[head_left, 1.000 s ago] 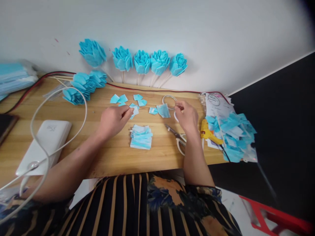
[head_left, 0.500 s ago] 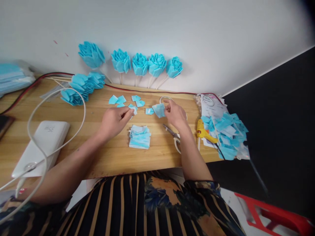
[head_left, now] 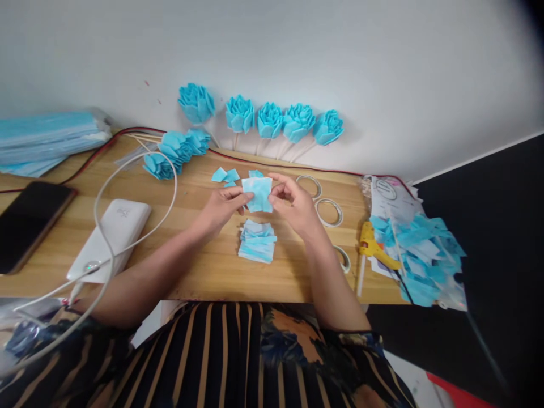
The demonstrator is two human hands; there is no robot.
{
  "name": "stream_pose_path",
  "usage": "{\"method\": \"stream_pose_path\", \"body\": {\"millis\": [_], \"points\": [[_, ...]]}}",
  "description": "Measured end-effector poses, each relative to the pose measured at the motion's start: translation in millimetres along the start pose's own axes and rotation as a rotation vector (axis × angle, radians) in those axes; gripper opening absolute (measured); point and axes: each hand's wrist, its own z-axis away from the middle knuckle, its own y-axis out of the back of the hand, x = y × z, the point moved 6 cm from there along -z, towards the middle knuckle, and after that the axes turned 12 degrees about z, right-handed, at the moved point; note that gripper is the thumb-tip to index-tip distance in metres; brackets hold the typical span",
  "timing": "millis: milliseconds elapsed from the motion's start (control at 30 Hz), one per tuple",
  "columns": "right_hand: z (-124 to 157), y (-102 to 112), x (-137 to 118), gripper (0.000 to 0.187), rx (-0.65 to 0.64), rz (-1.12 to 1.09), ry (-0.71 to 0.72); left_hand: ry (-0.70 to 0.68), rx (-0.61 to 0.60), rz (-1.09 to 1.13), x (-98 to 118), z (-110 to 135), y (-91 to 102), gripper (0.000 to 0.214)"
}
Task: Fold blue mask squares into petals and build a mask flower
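Note:
A light blue square of thin fabric (head_left: 258,194) is stretched flat above the desk between my two hands. My left hand (head_left: 221,211) pinches its left edge, the thumb lying on the front. At the right edge, my right hand (head_left: 294,205) grips it between thumb and fingers, with the index finger extended along the top corner. Below the hands sits a loose stack of similar squares (head_left: 257,243). Small folded blue pieces (head_left: 225,175) lie behind the hands, some partly hidden by the held square. A scissors handle (head_left: 343,259) shows beside my right forearm.
Blue fabric flowers (head_left: 270,120) on sticks lean against the wall; more flowers (head_left: 174,150) lie at left. Two tape rolls (head_left: 328,212), a yellow glue gun (head_left: 374,245) and blue scraps (head_left: 429,252) are right. A cabled power bank (head_left: 111,238) and phone (head_left: 34,224) are left.
The view has turned left. My left hand has left the small folded pieces and now grips the fabric square, which my right hand was holding alone. The square is now spread between both hands.

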Motion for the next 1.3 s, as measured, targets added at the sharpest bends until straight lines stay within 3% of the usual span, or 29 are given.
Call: {"method": "stream_pose_path", "body": {"millis": [133, 200, 300, 400, 600, 800, 933, 1133, 1300], "points": [[2, 0, 21, 0.044, 0.091, -0.131, -0.117, 0.045, 0.048, 0.089, -7, -4, 5.9, 0.031], [5, -2, 26, 0.05, 0.077, -0.172, -0.151, 0.06, 0.041, 0.116, -8, -4, 4.7, 0.028], [9, -11, 24, 0.05, 0.005, -0.221, -0.144, 0.069, 0.019, 0.13, -9, -3, 0.8, 0.026], [11, -16, 20, 0.039, 0.0, -0.265, -0.131, 0.074, -0.001, 0.107, -10, -2, -1.7, 0.026], [12, -18, 21, 0.031, 0.078, -0.314, -0.182, 0.079, -0.04, 0.036, -13, -1, -2.2, 0.029], [12, -13, 24, 0.025, 0.174, -0.315, -0.173, 0.119, -0.011, 0.146, -15, -2, -0.2, 0.035], [13, -3, 20, 0.023, 0.3, -0.187, -0.087, 0.058, 0.1, 0.124, -8, 0, 5.4, 0.036], [21, 0, -1, 0.013, 0.421, 0.169, 0.209, 0.036, 0.016, 0.088, -3, 4, -3.3, 0.035], [24, -6, -12, 0.013, 0.412, 0.389, 0.379, 0.063, -0.003, 0.069, -8, 3, -2.6, 0.035]]}}
